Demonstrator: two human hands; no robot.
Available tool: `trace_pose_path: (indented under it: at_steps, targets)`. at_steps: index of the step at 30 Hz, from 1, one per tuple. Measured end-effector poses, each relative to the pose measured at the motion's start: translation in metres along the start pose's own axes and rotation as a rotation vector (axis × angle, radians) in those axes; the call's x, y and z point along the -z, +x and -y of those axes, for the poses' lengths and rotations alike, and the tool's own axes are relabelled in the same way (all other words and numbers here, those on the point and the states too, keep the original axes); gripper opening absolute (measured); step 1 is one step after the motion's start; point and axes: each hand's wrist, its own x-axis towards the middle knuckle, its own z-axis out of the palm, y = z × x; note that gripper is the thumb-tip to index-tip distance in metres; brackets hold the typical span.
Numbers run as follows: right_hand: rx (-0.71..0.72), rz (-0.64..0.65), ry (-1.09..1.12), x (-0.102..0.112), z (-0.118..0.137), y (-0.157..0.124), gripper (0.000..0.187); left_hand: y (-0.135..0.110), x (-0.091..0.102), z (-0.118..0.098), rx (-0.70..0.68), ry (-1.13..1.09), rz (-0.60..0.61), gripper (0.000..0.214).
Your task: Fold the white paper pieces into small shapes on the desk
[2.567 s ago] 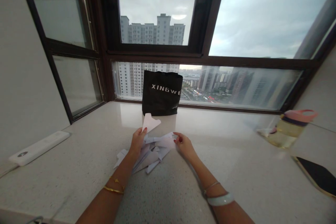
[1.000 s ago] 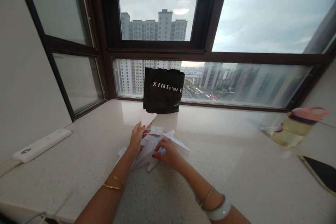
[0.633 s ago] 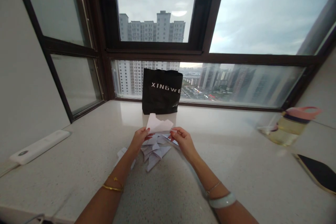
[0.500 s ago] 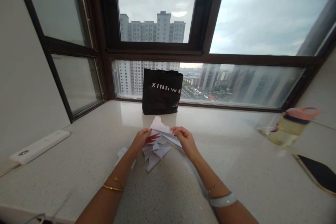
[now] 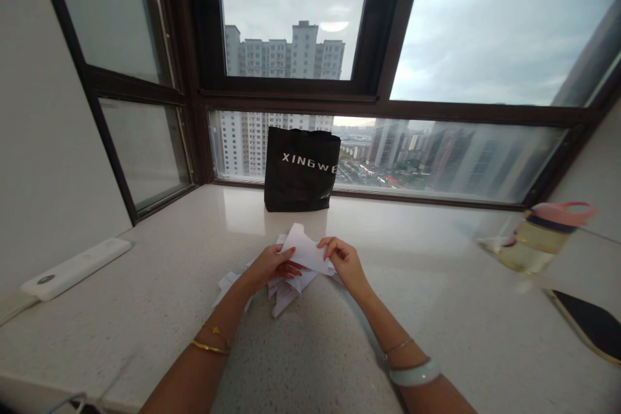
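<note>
A white piece of paper [image 5: 305, 253] with an uneven upper edge is held between my two hands above the counter. My left hand [image 5: 275, 265] grips its left side, thumb on top and fingers beneath. At its right edge, my right hand [image 5: 343, 260] pinches the paper between thumb and fingertips. Under and around my hands lie torn paper scraps [image 5: 285, 297] in a loose heap, partly hidden by the held sheet. More scraps [image 5: 228, 283] show on the left, partly covered by my left forearm.
A black bag [image 5: 301, 171] with white lettering stands upright by the window. Far right are a bottle [image 5: 538, 239] with a pink lid and a dark flat phone-like object [image 5: 589, 320]. A white power strip [image 5: 77, 266] lies at the left on the speckled counter [image 5: 427, 310].
The held paper has turned so its broad face shows and has come slightly nearer to me. My left hand has shifted right, its thumb now on top of the paper.
</note>
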Motion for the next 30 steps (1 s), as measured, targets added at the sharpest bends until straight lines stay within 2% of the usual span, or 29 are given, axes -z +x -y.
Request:
trace_pose_path:
  at_steps: [3, 5, 7, 9, 12, 13, 15, 18, 21, 24, 27, 30]
  targets:
    - [-0.013, -0.177, -0.007, -0.005, -0.001, -0.001, 0.013, 0.004, 0.0, 0.002, -0.063, 0.015, -0.075, 0.027]
    - [-0.1, -0.327, 0.02, -0.009, -0.003, -0.001, 0.026, 0.008, 0.001, 0.004, -0.115, 0.009, -0.17, 0.026]
    - [-0.24, -0.383, 0.075, -0.014, -0.007, -0.001, 0.035, 0.011, 0.001, 0.005, -0.154, 0.006, -0.252, 0.027]
    - [-0.401, -0.311, 0.134, -0.019, -0.011, -0.002, 0.041, 0.013, 0.0, 0.008, -0.168, 0.012, -0.279, 0.027]
    - [-0.529, -0.126, 0.163, -0.022, -0.014, -0.003, 0.042, 0.013, -0.005, 0.013, -0.149, 0.036, -0.198, 0.03]
    - [-0.525, -0.109, 0.153, -0.021, -0.013, -0.003, 0.04, 0.013, -0.006, 0.014, -0.143, 0.039, -0.165, 0.031]
    - [-0.46, -0.169, 0.108, -0.016, -0.01, -0.002, 0.037, 0.012, -0.008, 0.015, -0.136, 0.03, -0.125, 0.033]
    - [-0.281, -0.263, 0.024, -0.006, -0.002, 0.001, 0.031, 0.01, -0.007, 0.013, -0.126, 0.002, -0.114, 0.036]
    - [-0.15, -0.168, -0.025, 0.0, 0.005, 0.004, 0.027, 0.006, -0.006, 0.008, -0.097, -0.005, -0.018, 0.042]
    - [-0.136, -0.079, -0.1, 0.0, 0.007, 0.005, 0.031, 0.002, -0.007, 0.005, -0.052, 0.027, 0.121, 0.054]
    - [-0.158, -0.021, -0.142, -0.002, 0.007, 0.003, 0.044, -0.001, -0.009, 0.006, -0.036, 0.087, 0.189, 0.057]
    - [-0.172, 0.059, -0.126, -0.002, 0.007, 0.001, 0.061, -0.001, -0.01, 0.007, -0.034, 0.128, 0.207, 0.056]
